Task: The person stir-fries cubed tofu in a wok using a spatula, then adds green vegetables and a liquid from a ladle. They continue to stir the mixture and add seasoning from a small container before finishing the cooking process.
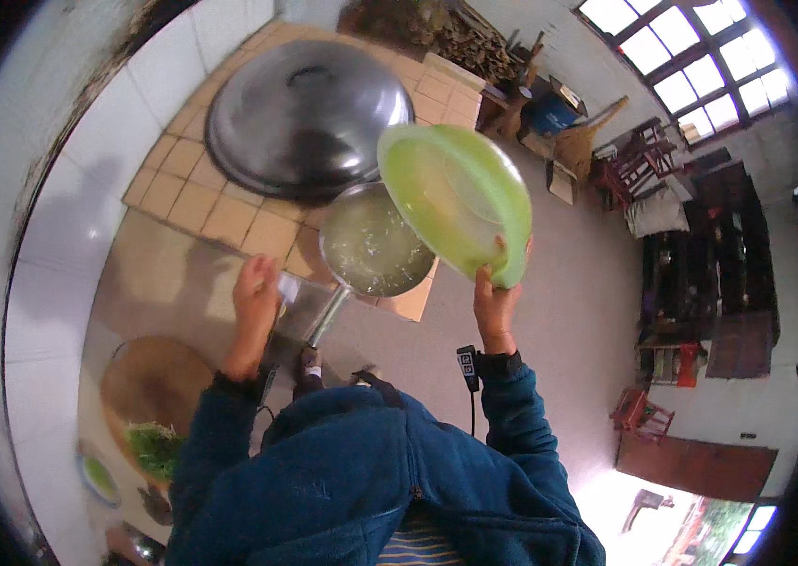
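My right hand [496,308] grips the lower rim of a green plastic basin [455,198], which is tilted above the right side of a metal pan [374,244]. Cloudy liquid with pale bits fills the pan, whose long handle [328,318] points down towards me. To the left of that handle, my left hand [255,304] is raised with nothing in it, its fingers partly bent. A large domed metal lid [310,117] lies on the tiled stove top [229,212] beyond the pan.
At the lower left a round wooden chopping board [148,375] bears green leafy vegetables [156,449], with a small green bowl [98,477] beside it. Tiled wall [52,304] borders the left. Dry leaves, a straw broom [586,141] and wooden stools [636,166] stand at the back right.
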### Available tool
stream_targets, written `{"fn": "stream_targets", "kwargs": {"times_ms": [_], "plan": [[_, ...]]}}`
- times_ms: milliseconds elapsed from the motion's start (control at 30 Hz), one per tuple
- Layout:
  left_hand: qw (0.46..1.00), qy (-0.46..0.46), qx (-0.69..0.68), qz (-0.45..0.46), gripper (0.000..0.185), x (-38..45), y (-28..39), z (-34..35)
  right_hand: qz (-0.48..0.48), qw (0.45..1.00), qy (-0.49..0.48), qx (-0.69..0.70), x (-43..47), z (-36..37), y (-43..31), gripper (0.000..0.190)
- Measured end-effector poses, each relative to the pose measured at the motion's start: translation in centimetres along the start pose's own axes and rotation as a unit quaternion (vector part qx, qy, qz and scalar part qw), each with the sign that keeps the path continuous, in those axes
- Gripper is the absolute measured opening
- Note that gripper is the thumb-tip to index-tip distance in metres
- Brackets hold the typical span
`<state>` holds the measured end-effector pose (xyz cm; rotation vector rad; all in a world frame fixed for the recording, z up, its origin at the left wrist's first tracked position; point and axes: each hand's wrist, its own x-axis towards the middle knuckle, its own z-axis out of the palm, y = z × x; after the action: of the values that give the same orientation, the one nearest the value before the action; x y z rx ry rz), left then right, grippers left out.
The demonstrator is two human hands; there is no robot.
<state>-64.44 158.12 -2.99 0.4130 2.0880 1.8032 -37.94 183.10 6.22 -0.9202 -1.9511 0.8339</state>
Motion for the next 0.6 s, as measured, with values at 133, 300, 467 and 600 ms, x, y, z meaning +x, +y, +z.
{"fn": "stream_targets", "kwargs": {"times_ms": [133, 300, 467, 600], "plan": [[0.996, -0.015, -0.024, 0.080, 0.029, -1.9, 5.4, 2.1, 0.217, 0.944, 0.048, 0.244, -2.4, -3.8, 2.8, 0.070], [0.981, -0.156, -0.065, 0.091, 0.027, -7.2, 8.9, 11.1, 0.328, 0.861, 0.051, 0.386, -6.7, -12.2, 6.4, 0.070], [0.938, -0.342, -0.051, 0.020, 0.033, -17.2, 11.0, 27.0, 0.373, 0.834, 0.070, 0.402, -11.4, -24.7, 12.5, 0.068], [0.895, -0.445, 0.025, -0.037, 0.058, -24.3, 12.1, 40.0, 0.411, 0.804, 0.062, 0.426, -15.1, -36.8, 17.5, 0.066]]}}
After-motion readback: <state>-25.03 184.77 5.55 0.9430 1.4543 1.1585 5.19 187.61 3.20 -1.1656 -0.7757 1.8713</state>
